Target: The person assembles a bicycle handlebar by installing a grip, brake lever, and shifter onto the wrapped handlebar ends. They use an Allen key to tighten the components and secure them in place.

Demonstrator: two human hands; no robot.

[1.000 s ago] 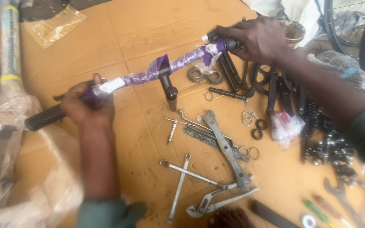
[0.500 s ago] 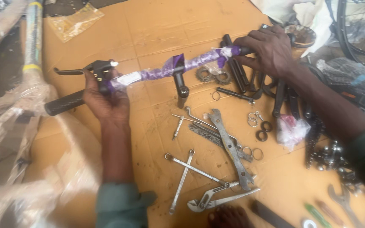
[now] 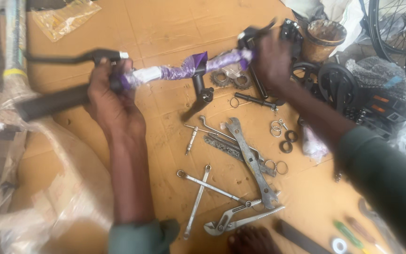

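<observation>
I hold a bicycle handlebar point(image 3: 179, 71) wrapped in purple and white film across a cardboard sheet. My left hand point(image 3: 111, 101) grips its left end, beside the black rubber grip point(image 3: 52, 102) and a black brake lever point(image 3: 78, 57). At the right end my right hand point(image 3: 271, 59) closes around the bar near the other brake lever. The black stem point(image 3: 200, 91) hangs down from the bar's middle. The view is motion-blurred.
On the cardboard point(image 3: 165, 28) lie a flat wrench point(image 3: 252, 162), two crossed spanners point(image 3: 203, 188), pliers point(image 3: 240, 216), washers and rings point(image 3: 283, 136) and two sprockets point(image 3: 231, 79). Black parts and a tin point(image 3: 323, 37) sit at the right, plastic-wrapped frame tubes point(image 3: 12, 42) at the left.
The handlebar has shifted right and lower in view, and the camera has moved closer. Both hands keep their hold on its ends.
</observation>
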